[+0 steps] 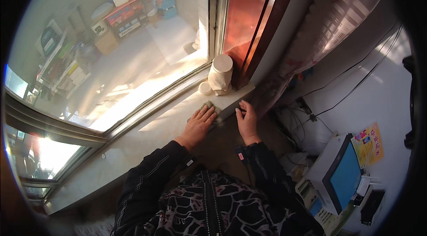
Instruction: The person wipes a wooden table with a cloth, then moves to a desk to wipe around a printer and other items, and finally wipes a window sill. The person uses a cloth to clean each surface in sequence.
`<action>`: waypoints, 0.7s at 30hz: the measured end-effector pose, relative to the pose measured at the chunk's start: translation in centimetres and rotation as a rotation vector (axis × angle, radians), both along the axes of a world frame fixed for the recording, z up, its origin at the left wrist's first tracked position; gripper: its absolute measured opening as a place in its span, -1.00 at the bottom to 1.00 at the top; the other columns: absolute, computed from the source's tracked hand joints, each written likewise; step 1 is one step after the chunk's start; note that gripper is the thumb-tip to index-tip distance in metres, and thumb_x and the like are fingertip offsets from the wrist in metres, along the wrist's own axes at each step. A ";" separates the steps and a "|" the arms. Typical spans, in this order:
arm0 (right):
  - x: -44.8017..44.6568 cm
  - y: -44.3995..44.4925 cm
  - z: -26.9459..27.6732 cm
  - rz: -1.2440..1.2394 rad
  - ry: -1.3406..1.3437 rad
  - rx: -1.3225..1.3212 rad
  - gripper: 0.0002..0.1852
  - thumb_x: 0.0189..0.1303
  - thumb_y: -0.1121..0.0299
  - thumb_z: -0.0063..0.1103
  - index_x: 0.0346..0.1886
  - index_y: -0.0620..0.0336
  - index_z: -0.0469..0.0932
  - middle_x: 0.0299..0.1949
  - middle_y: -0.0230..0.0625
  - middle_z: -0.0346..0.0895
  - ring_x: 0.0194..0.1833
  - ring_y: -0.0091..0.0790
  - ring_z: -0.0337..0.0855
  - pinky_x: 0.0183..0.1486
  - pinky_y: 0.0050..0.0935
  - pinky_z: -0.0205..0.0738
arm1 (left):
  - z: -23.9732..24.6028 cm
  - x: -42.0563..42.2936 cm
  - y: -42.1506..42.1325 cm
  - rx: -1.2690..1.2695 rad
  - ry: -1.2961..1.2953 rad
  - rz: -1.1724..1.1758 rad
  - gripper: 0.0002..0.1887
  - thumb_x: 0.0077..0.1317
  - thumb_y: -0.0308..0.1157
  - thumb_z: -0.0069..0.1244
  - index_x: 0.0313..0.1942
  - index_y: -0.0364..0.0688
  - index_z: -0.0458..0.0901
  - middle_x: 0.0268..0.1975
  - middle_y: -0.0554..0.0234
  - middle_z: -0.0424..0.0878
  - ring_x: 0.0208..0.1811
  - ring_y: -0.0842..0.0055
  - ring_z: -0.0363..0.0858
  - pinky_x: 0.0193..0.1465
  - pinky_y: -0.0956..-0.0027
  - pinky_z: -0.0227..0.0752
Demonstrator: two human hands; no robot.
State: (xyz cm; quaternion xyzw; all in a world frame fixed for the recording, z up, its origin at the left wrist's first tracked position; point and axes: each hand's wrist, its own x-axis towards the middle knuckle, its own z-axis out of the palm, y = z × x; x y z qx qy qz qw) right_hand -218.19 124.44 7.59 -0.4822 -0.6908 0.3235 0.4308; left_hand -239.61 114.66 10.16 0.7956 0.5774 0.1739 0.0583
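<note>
My left hand (pixel 200 126) lies flat on a greenish cloth (pixel 210 105), pressing it to the pale windowsill (pixel 156 129) close to its front edge. Most of the cloth is hidden under the palm and fingers. Just off the sill's edge, my right hand (pixel 247 121) hangs in the air with loosely bent fingers and nothing in them. A cream, crumpled-looking container with a flat round top (pixel 221 75) stands on the sill beyond both hands. Beside its base sits a small round off-white lid or jar (pixel 204 88).
The window pane (pixel 133 52) and its metal frame (pixel 156 104) border the sill on the left. A reddish wooden panel (pixel 247 12) and a pale curtain (pixel 327 35) rise behind the container. Cables (pixel 353 66) hang at right above a printer (pixel 343 176) and a white router (pixel 365 186).
</note>
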 end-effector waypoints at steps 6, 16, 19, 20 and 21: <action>5.9 -6.6 -3.8 -0.057 -0.113 -0.164 -0.60 0.38 0.50 0.22 0.26 0.29 0.46 0.15 -0.07 0.61 0.15 -0.19 0.66 0.12 -0.30 0.58 | -0.6 3.5 5.0 0.027 0.042 -0.140 -0.40 0.33 -0.50 -0.10 0.42 -0.20 0.35 0.53 0.07 0.28 0.61 0.14 0.10 0.58 0.06 0.07; 11.1 -13.4 -5.4 -0.065 -0.258 -0.355 -0.60 0.36 0.46 0.25 0.23 0.32 0.49 0.16 -0.01 0.62 0.17 -0.13 0.67 0.17 -0.27 0.58 | -2.3 10.8 14.3 0.151 0.032 -0.122 -0.49 0.30 -0.46 -0.08 0.29 -0.24 0.47 0.46 0.08 0.36 0.54 0.13 0.22 0.51 0.10 0.19; 11.3 -14.1 -5.6 -0.052 -0.245 -0.410 -0.60 0.36 0.45 0.25 0.22 0.34 0.49 0.14 0.00 0.64 0.17 -0.11 0.67 0.17 -0.26 0.58 | -2.5 11.5 15.0 0.193 0.028 -0.105 -0.50 0.29 -0.47 -0.09 0.27 -0.24 0.50 0.45 0.08 0.36 0.53 0.14 0.24 0.50 0.11 0.21; 11.2 -14.1 -5.6 -0.046 -0.229 -0.413 -0.60 0.36 0.44 0.25 0.22 0.34 0.49 0.13 0.00 0.64 0.17 -0.11 0.67 0.17 -0.26 0.58 | -2.5 11.5 14.9 0.187 0.027 -0.102 -0.51 0.29 -0.47 -0.09 0.26 -0.24 0.51 0.45 0.08 0.36 0.53 0.14 0.24 0.50 0.10 0.20; 11.1 -13.9 -5.7 -0.044 -0.211 -0.420 -0.61 0.36 0.44 0.25 0.21 0.33 0.49 0.13 -0.01 0.64 0.18 -0.11 0.67 0.17 -0.27 0.58 | -2.5 11.4 14.6 0.173 0.031 -0.096 -0.51 0.29 -0.47 -0.09 0.25 -0.24 0.52 0.45 0.08 0.36 0.53 0.14 0.24 0.50 0.10 0.20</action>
